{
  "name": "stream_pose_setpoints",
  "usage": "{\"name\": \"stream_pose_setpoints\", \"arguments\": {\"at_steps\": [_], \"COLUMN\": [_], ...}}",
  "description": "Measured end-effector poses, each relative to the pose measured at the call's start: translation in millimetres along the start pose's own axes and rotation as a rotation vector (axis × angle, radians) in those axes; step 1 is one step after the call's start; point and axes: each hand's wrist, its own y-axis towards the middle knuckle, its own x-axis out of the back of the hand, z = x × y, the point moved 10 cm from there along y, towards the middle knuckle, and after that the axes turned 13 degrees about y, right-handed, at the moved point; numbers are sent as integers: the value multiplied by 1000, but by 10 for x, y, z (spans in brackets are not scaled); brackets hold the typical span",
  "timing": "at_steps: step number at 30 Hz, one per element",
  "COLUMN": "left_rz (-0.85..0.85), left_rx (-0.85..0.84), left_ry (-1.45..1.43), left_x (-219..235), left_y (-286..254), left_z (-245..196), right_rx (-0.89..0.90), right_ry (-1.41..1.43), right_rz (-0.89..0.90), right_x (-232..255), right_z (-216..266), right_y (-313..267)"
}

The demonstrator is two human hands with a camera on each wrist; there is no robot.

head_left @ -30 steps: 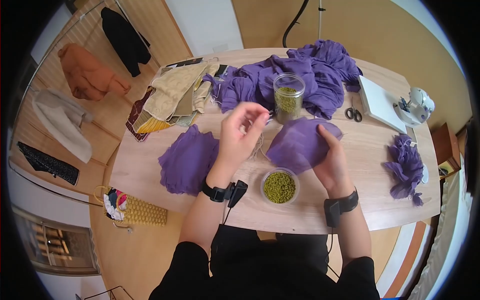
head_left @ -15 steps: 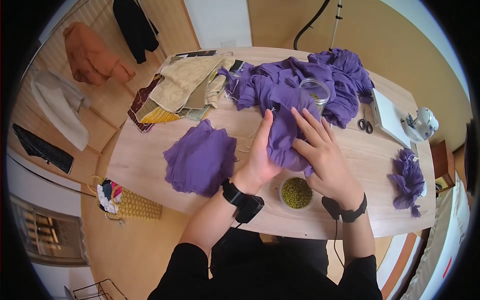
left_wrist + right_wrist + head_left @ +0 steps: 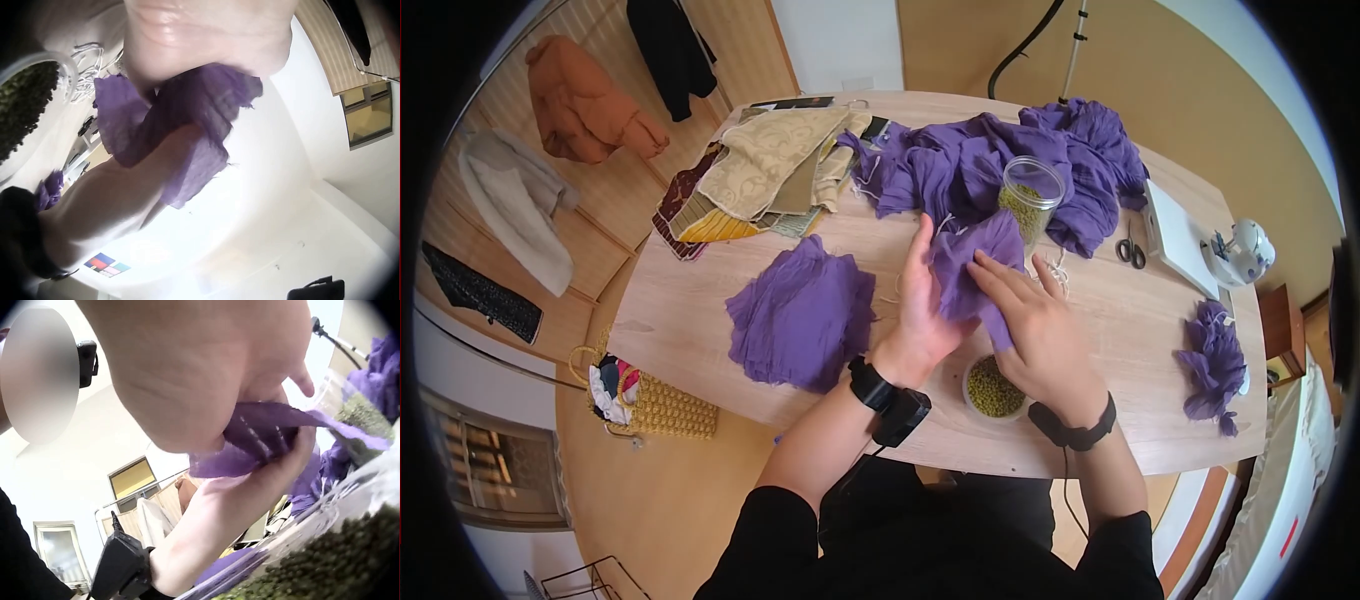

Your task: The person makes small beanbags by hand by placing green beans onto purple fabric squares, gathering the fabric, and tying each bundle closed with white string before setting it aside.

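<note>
A thin purple cloth piece (image 3: 978,262) lies across the palm of my left hand (image 3: 918,325), whose thumb points straight up. My right hand (image 3: 1045,335) presses on the cloth from above with extended fingers. In the right wrist view the cloth (image 3: 262,434) is sandwiched between both palms; the left fingers are mostly hidden behind it. Just below the hands stands a round clear tub of green beans (image 3: 997,390), partly covered by the right hand. Behind them is a tall clear jar (image 3: 1030,205) partly filled with green beans. Loose white strings (image 3: 1055,278) lie beside the right hand.
A stack of purple cloth pieces (image 3: 800,315) lies left of the hands. Crumpled purple fabric (image 3: 970,150) and patterned fabric samples (image 3: 770,175) spread across the back. To the right are scissors (image 3: 1131,252), a small sewing machine (image 3: 1245,250) and a purple bunch (image 3: 1212,350).
A second ago the right hand held the cloth out flat with the left hand apart from it. Both hands then came together around it, and the right fingers have since shifted slightly downward.
</note>
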Motion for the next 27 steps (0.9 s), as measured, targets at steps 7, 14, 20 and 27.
{"name": "stream_pose_setpoints", "arguments": {"at_steps": [7, 14, 20, 27], "left_rz": [-28, -124, -187, -173], "left_rx": [-39, -75, -123, -104], "left_ry": [3, 111, 31, -53], "left_x": [-172, 90, 210, 301], "left_y": [-139, -81, -14, -14], "left_z": [-99, -207, -266, -216], "right_rx": [68, 103, 66, -120], "right_ry": [-120, -151, 250, 215], "right_rz": [-49, 14, 120, 70], "right_x": [-72, -148, 157, 459], "right_z": [156, 214, 232, 53], "right_y": [85, 0, -221, -491]}}
